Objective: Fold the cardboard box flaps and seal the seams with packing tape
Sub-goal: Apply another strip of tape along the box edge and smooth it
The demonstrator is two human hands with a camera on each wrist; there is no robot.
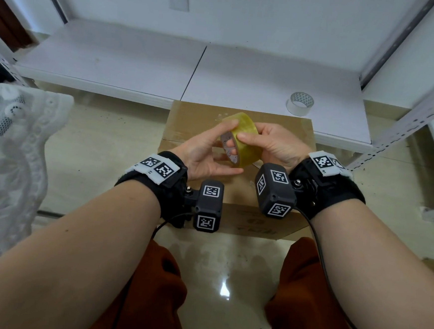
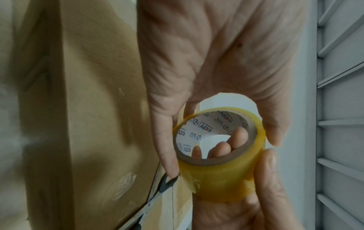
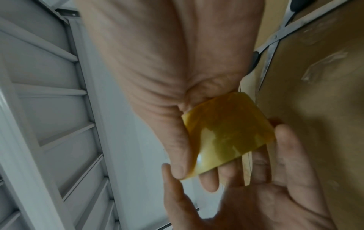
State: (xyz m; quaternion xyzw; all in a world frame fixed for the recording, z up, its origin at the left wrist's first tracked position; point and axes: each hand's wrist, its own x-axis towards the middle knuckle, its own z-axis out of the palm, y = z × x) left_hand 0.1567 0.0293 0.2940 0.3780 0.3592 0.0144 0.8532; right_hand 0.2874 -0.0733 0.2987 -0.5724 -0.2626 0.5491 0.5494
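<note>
A yellow packing tape roll [image 1: 248, 151] is held by both hands just above the cardboard box [image 1: 187, 125], which stands on the floor with its top flaps down. My left hand [image 1: 231, 150] pinches the roll between the thumb on its upper rim and the fingers beneath. My right hand [image 1: 241, 141] has its thumb on the roll's outer face and its fingers through the core. The left wrist view shows the roll [image 2: 222, 175] with fingertips inside its printed core. In the right wrist view the roll [image 3: 228, 132] fills the grip.
Scissors [image 2: 166, 182] lie on the box under the hands. A second, white tape roll [image 1: 300, 103] stands on the low white shelf board [image 1: 141, 62] behind the box. A metal rack upright [image 1: 408, 122] rises at right, lace cloth [image 1: 9, 148] lies at left.
</note>
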